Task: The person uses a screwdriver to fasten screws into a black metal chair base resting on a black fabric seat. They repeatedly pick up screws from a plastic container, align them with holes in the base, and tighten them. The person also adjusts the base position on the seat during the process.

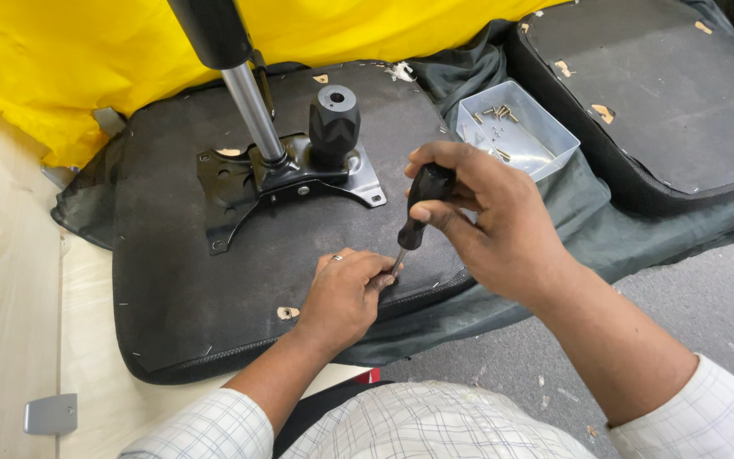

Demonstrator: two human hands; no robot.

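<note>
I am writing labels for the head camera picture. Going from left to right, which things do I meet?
Small grey metal bracket → black metal chair mechanism plate → left hand → black-handled screwdriver → right hand → clear plastic tray of screws → second black seat base.

left hand (pixel 343 293): palm down, fingertips pinched | right hand (pixel 486 217): fisted grip, wrist raised

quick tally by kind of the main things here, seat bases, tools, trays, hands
Seat bases: 2, the near seat base under the hands and the far seat base
Screwdriver: 1, in the right hand
Clear tray with loose screws: 1
Hands: 2, with the left hand at the screwdriver tip
Metal chair mechanism with its gas cylinder: 1
Total: 7
</note>
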